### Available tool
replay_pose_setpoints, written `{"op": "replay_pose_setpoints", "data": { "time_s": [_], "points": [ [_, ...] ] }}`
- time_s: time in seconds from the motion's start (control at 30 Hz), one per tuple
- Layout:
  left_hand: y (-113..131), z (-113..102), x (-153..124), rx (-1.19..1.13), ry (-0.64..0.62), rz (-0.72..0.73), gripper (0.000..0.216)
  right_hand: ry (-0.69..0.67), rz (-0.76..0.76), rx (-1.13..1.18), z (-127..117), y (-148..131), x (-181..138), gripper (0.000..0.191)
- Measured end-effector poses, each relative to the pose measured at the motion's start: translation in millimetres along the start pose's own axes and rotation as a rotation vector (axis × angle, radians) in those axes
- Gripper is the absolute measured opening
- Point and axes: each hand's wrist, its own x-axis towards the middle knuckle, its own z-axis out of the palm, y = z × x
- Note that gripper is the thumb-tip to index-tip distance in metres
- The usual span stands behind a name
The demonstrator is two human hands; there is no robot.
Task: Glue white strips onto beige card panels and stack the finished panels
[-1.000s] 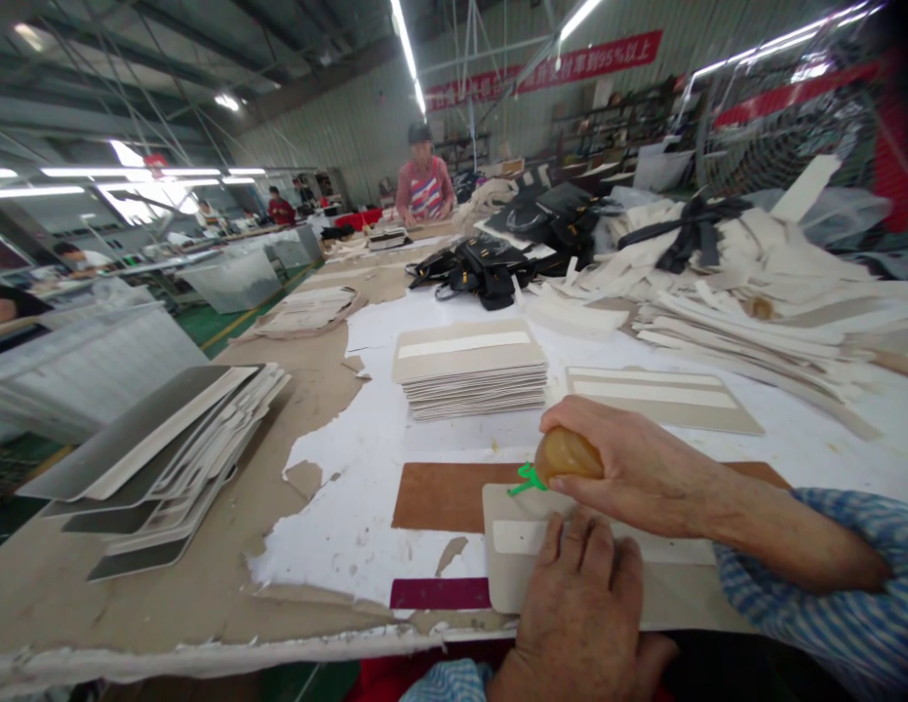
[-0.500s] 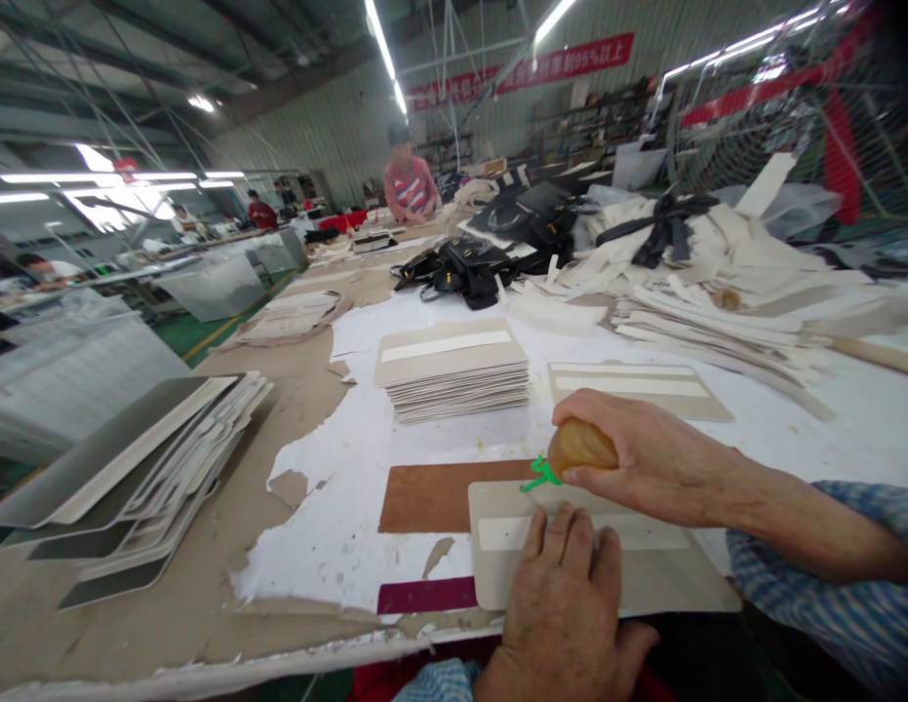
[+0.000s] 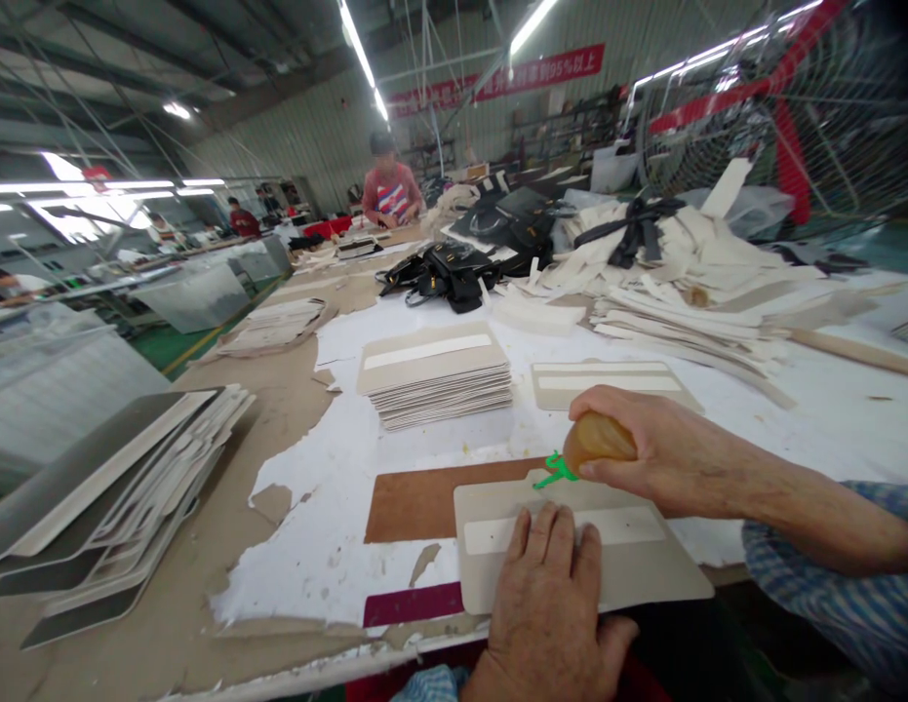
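Note:
My left hand (image 3: pixel 552 595) lies flat with fingers spread on a beige panel (image 3: pixel 665 570) at the table's front edge. A white strip (image 3: pixel 629 526) runs across that panel, partly under my fingertips. My right hand (image 3: pixel 644 448) is wrapped round a squeeze bottle (image 3: pixel 598 444) of amber liquid, tilted so its green nozzle (image 3: pixel 556 470) points down and left at the panel's far edge. Whether the tip touches the panel I cannot tell. Beneath the panel's left part a brown piece (image 3: pixel 410 502) shows, with a purple strip (image 3: pixel 414 604) nearer me.
A stack of beige panels (image 3: pixel 439 380) stands ahead, with another panel (image 3: pixel 614 383) to its right. Dark and white panels (image 3: pixel 124 487) lie at left. Black bags (image 3: pixel 454 268) and pale strips (image 3: pixel 688 322) are heaped behind. A person (image 3: pixel 391 190) works at the far end.
The bottle in my right hand has moved right along the panel's far edge. My left hand stays flat on the panel. The whole view has shifted slightly.

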Motion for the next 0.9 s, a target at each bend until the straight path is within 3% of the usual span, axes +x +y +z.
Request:
{"op": "replay_pose_setpoints", "data": {
  "time_s": [0.63,0.9],
  "points": [
    [-4,14,-4,0.045,0.142,0.040,0.073,0.042,0.240,0.102,-24,34,-36,0.029],
    [-5,12,-3,0.071,0.144,0.043,0.072,0.061,0.342,0.140,-34,49,-57,0.028]
  ]
}}
